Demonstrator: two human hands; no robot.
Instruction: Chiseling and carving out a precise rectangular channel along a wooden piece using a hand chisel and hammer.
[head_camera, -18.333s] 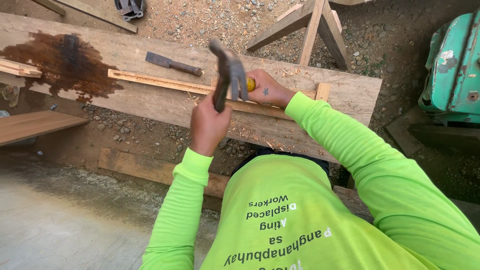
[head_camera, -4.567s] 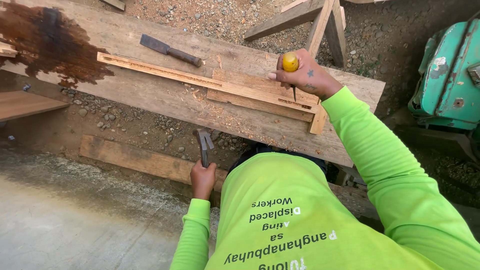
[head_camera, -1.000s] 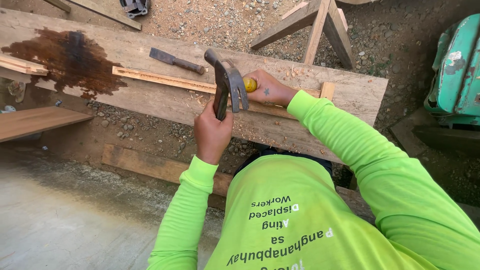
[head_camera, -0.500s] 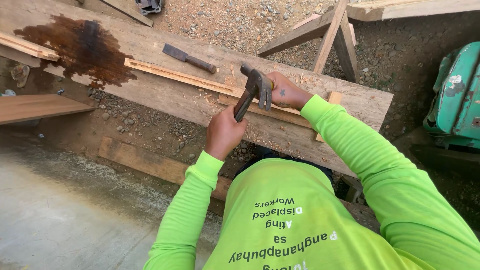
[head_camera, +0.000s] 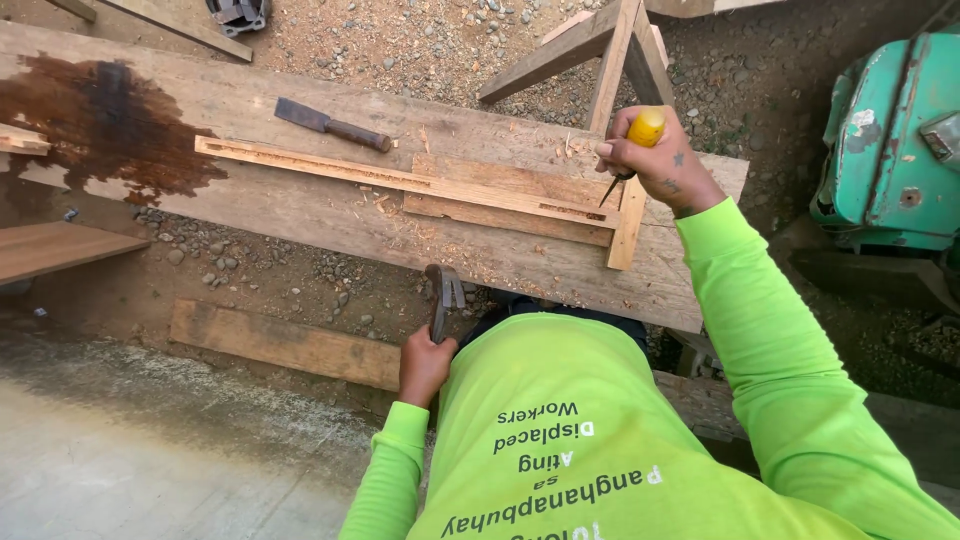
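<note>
Right hand: grip closed round yellow-handled steel chisel, tip angled down at the slotted pale wooden strip, probably for paring the groove.

Left hand: grip closed on dark steel claw hammer, lowered below the weathered plank counter.

Left of the chisel: spare wooden-handled chisel, lying loose.

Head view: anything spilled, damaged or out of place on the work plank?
Yes. A large dark brown stain spreads over the left end of the wide plank, like a soaked-in spill. Wood chips litter the plank beside the notched strip. A spare chisel lies loose above the strip.
</note>
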